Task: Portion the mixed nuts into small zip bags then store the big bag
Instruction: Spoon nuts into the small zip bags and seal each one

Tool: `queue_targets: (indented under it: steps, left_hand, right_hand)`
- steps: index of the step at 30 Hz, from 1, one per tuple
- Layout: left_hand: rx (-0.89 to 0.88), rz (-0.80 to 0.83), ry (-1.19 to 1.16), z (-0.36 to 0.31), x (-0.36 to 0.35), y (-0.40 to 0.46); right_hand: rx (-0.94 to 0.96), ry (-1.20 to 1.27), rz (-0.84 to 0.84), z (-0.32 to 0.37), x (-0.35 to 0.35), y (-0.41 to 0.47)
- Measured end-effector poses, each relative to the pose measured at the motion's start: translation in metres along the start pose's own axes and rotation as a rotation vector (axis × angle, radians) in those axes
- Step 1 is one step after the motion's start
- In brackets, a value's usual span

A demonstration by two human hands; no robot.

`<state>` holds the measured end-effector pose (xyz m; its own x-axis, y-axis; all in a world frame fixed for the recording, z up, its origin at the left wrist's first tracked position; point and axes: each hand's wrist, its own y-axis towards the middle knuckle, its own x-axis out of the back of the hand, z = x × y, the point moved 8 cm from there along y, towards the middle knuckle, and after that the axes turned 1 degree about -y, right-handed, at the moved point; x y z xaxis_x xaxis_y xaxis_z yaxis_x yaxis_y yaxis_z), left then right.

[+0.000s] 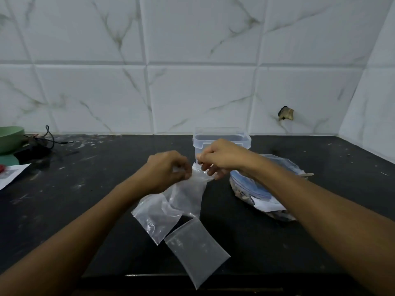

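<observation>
Both hands hold one small clear zip bag (190,195) by its top edge above the black counter. My left hand (168,169) pinches the left side of its mouth, and my right hand (218,159) pinches the right side. The bag hangs down empty between them. Two more empty small zip bags lie flat on the counter below, one (155,216) to the left and one (196,251) near the front edge. The big bag of mixed nuts (256,195) lies at the right, partly hidden under my right forearm.
A clear plastic container (220,139) without a lid stands behind my hands near the tiled wall. At the far left are a green bowl (10,137), a black cord (48,135) and a printed paper (10,174). The counter's front edge (149,275) runs just below the lowest bag.
</observation>
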<state>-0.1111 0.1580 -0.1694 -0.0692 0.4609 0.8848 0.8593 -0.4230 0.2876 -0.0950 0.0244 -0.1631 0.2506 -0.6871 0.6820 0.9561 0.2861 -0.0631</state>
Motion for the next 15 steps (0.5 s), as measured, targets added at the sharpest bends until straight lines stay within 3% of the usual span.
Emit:
queue_targets:
  steps: [3, 10, 15]
  left_hand:
    - [-0.103, -0.136, -0.009, -0.015, 0.015, 0.007]
    - [-0.23, -0.318, -0.042, -0.041, 0.026, 0.011]
    - [-0.254, -0.274, -0.059, -0.047, 0.016, 0.011]
  right_hand:
    - [-0.015, 0.023, 0.114, 0.008, 0.001, -0.012]
    - [-0.105, 0.294, 0.144, 0.0, 0.016, -0.022]
    - [-0.147, 0.159, -0.131, -0.013, 0.042, -0.026]
